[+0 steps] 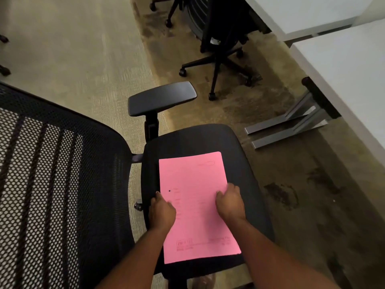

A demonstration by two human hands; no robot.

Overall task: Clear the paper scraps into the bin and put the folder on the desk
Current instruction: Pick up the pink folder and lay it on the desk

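Note:
A pink folder [193,184] lies flat on the black seat [198,138] of an office chair right below me. My left hand [161,212] curls over the folder's left edge, fingers tucked at the seat. My right hand [230,202] rests on the folder's right edge with fingers bent down onto it. Both hands touch the folder, which still lies on the seat. No paper scraps or bin are in view.
The chair's mesh backrest [48,174] fills the left side and its armrest [162,97] juts out behind the seat. A white desk [345,65] with grey metal feet [287,130] runs along the right. Another black wheeled chair [218,38] stands on the stained carpet.

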